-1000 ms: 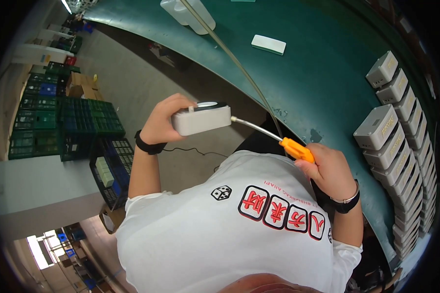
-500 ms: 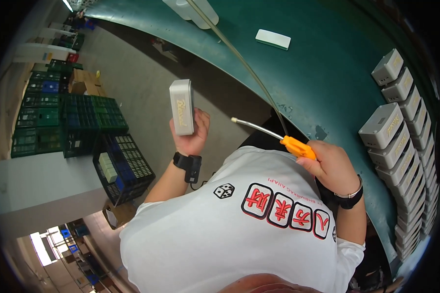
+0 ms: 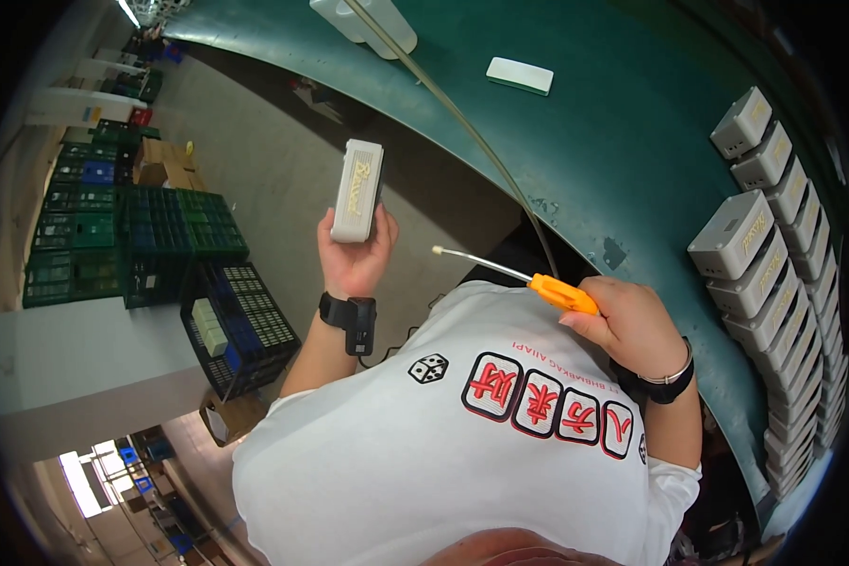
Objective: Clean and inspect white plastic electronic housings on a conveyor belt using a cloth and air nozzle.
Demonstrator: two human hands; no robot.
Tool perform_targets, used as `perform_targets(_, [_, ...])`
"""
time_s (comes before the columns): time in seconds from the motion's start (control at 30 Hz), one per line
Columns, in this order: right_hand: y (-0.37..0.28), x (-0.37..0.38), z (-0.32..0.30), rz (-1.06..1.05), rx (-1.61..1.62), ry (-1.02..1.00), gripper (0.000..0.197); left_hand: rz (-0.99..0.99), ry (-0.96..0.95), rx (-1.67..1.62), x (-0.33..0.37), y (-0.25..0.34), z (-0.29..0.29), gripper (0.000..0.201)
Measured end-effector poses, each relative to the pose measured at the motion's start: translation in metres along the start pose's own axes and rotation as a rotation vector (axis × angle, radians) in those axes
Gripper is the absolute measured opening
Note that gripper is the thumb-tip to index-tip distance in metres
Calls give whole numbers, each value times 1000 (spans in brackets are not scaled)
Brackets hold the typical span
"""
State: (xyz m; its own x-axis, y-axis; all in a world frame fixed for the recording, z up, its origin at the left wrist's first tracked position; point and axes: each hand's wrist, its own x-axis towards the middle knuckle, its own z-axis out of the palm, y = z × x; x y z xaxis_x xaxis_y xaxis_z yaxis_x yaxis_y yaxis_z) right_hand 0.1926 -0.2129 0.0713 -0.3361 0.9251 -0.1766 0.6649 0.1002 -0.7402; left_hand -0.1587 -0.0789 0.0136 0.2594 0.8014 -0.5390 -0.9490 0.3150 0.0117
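Note:
A light grey, rounded box-shaped device (image 3: 357, 191) with gold lettering on one ribbed face stands nearly upright in my left hand (image 3: 354, 266). My fingers and thumb wrap round its lower end. My right hand (image 3: 629, 323) is closed on an orange air blow gun (image 3: 561, 292). From it a thin metal nozzle with a pale tip reaches left, toward the device but apart from it. The rest of the handle is hidden in my palm. A greyish hose (image 3: 443, 99) runs down from the top and passes out of sight behind the gun.
A green-topped bench (image 3: 623, 141) curves along the far and right side. Stacks of similar grey devices (image 3: 740, 236) line its right end. A white flat piece (image 3: 521, 74) and white containers (image 3: 373, 24) lie at the far side. Plastic crates (image 3: 241, 321) stand at the left.
My left hand has moved slightly right and up, and the device has turned so its lettered face shows more fully. The blow gun has shifted slightly left and down, its nozzle tip lower.

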Motion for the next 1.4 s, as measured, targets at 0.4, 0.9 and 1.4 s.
perform_targets(0.4, [4, -30, -8, -4, 112, 185, 40, -697, -458, -195, 17, 12, -16, 21])
perform_targets(0.9, [5, -57, -4, -110, 295, 322, 47, -656, -685, 308, 47, -1, -27, 59])
perform_targets(1.4, [75, -191, 94, 441, 253, 1725, 35, -1132, -593, 330, 60, -134, 23, 64])
